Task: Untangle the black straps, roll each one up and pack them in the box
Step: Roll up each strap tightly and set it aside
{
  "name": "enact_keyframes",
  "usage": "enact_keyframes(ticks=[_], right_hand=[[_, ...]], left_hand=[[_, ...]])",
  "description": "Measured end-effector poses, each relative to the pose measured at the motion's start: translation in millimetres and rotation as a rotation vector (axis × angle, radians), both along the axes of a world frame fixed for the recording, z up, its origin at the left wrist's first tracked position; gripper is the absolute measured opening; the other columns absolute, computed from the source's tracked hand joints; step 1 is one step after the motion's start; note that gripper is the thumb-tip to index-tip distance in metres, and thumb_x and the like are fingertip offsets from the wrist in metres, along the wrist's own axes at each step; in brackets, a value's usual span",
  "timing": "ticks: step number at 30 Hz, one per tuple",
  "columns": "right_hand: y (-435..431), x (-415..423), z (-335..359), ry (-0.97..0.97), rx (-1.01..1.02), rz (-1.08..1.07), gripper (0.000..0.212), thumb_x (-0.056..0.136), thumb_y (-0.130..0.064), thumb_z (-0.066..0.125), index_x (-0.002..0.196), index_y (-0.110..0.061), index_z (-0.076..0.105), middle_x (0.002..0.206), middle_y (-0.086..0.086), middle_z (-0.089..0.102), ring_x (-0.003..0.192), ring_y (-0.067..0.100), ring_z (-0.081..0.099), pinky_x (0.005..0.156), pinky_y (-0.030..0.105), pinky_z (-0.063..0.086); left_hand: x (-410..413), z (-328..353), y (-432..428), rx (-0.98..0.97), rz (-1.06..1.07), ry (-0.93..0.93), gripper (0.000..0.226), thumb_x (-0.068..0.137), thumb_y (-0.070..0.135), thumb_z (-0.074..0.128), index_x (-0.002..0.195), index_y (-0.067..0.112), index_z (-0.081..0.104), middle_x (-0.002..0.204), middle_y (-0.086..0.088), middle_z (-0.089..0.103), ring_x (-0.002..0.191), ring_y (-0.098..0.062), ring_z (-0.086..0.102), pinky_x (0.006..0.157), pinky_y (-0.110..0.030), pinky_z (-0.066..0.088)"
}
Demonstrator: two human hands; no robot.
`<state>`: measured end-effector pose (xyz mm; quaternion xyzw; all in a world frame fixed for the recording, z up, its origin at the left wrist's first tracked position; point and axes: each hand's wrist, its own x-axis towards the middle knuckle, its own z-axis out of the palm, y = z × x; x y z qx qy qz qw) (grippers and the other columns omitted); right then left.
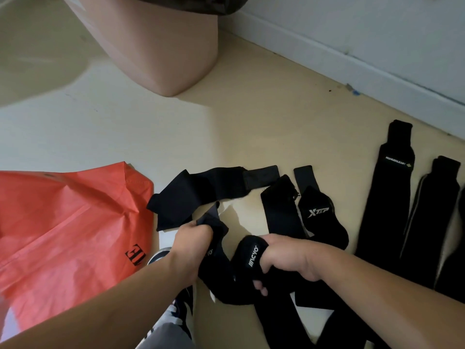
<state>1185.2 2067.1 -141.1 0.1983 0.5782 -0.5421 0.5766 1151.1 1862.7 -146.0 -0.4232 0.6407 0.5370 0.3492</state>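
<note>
A tangle of black straps lies on the cream floor in the middle of the view. My left hand grips one end of a black strap with white lettering. My right hand grips another part of that strap, which curves over my fingers. A strap marked XTEP lies just beyond my right hand. Several long black straps lie straightened side by side at the right. No box shows in the view.
An orange plastic bag lies at the left beside my left forearm. A pink tub stands on the floor at the top. A white baseboard runs along the wall at the upper right. My shoe shows under my left arm.
</note>
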Motion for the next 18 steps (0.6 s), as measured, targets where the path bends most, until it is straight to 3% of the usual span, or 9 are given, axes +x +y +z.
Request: enact_keyframes(ticks=[3,6,8,11,13,15,18], right_hand=[[6.4,-3.9,-1.3,-0.067,0.005,-0.245,0.023,0.095,-0.009,0.058,0.116,-0.002,0.065,0.083,0.02,0.07,0.073,0.031,0.069,0.081,0.046,0.061],[10.4,-8.3,-3.8,0.013,0.038,-0.394,0.037,0.103,-0.043,0.065,0.116,-0.009,0.065,0.083,0.016,0.07,0.072,0.027,0.068,0.074,0.038,0.061],[11.1,-8.4,-7.5,0.111,0.118,-0.392,0.042,0.103,-0.056,0.062,0.111,-0.015,0.069,0.086,0.011,0.074,0.078,0.023,0.071,0.078,0.036,0.062],[10.1,-4.2,-17.9,0.199,0.229,-0.403,0.019,0.102,-0.049,0.067,0.109,-0.033,0.074,0.11,-0.002,0.078,0.104,0.017,0.073,0.098,0.04,0.059],[9.0,-1.1,-25.7,0.233,0.272,-0.397,0.013,0.101,-0.038,0.071,0.111,-0.032,0.076,0.111,-0.002,0.08,0.109,0.02,0.073,0.104,0.044,0.058],[9.0,0.8,-26.4,0.316,0.325,-0.362,0.013,0.101,-0.03,0.072,0.113,-0.029,0.075,0.109,-0.003,0.079,0.108,0.019,0.073,0.102,0.039,0.058],[10.9,-2.1,-22.6,0.51,0.441,-0.336,0.018,0.101,-0.039,0.07,0.106,-0.022,0.071,0.1,-0.006,0.075,0.098,0.012,0.071,0.092,0.034,0.059]], left_hand=[[-1.5,5.7,2.3,0.071,0.014,-0.053,0.034,0.11,0.01,0.035,0.108,0.005,0.069,0.073,-0.012,0.061,0.054,-0.019,0.058,0.046,-0.021,0.047],[-1.3,5.2,6.7,0.09,-0.023,-0.055,0.031,0.105,0.005,0.04,0.116,-0.001,0.069,0.074,-0.013,0.064,0.062,-0.024,0.062,0.053,-0.026,0.049],[0.0,5.9,9.8,0.103,-0.12,-0.011,0.024,0.094,0.001,0.05,0.107,0.002,0.069,0.072,-0.012,0.064,0.065,-0.027,0.063,0.058,-0.027,0.051],[1.2,12.3,15.4,0.206,-0.182,0.034,0.018,0.085,-0.002,0.053,0.093,0.006,0.067,0.073,-0.009,0.064,0.068,-0.027,0.063,0.066,-0.033,0.05],[1.2,12.2,19.3,0.209,-0.226,0.055,0.021,0.085,-0.003,0.052,0.091,0.008,0.069,0.072,-0.007,0.066,0.067,-0.024,0.063,0.066,-0.034,0.052],[0.0,6.3,21.2,0.091,-0.32,0.059,0.025,0.086,-0.002,0.053,0.098,0.01,0.071,0.079,-0.007,0.072,0.072,-0.024,0.068,0.069,-0.037,0.058],[-10.4,-4.3,19.3,-0.235,-0.639,0.213,0.027,0.089,0.007,0.057,0.114,0.014,0.064,0.102,-0.008,0.072,0.088,-0.024,0.072,0.077,-0.038,0.062]])
